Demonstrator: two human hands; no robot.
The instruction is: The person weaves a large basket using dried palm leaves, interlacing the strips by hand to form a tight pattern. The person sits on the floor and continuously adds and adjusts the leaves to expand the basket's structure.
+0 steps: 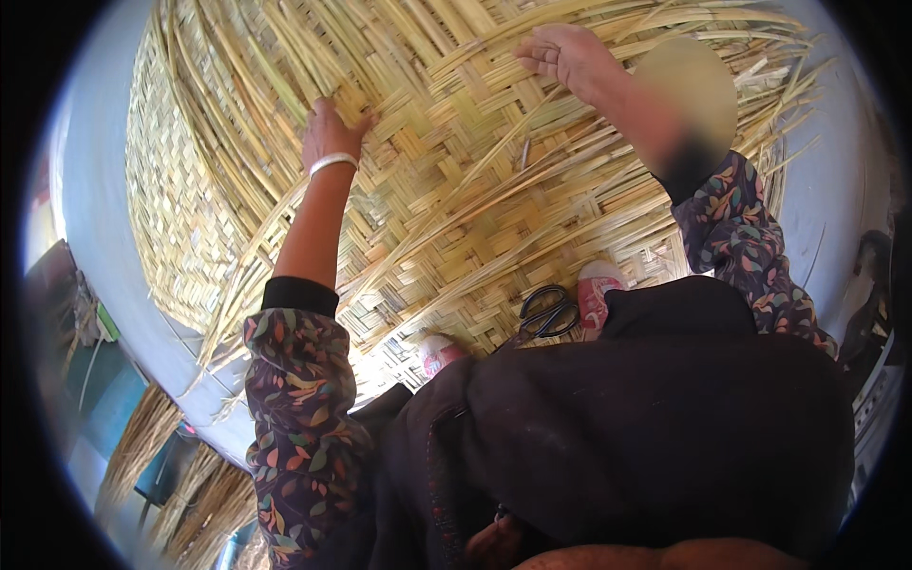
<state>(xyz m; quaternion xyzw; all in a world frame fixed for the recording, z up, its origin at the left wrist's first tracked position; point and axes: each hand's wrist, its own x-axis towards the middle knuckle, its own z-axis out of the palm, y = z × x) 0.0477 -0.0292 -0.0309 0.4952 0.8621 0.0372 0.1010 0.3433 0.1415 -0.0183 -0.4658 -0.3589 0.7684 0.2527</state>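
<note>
Left arm's reaching out pretty straight toward the far side of the woven mat point(180, 190), with the left hand point(332, 133) back up, low over the loose strips point(256, 104) on the mat's left half. Thumb's stuck out wide, but the other fingertips are hidden, so can't tell if they're pinching anything. Right arm's bent in from the mat's right edge, and the right hand point(570, 62) is farther out, fingers together, loosely curled, no visible grip. Mat's spread on the floor point(100, 180), black-handled scissors point(549, 312) by its near edge, between two shoes point(598, 293).
</note>
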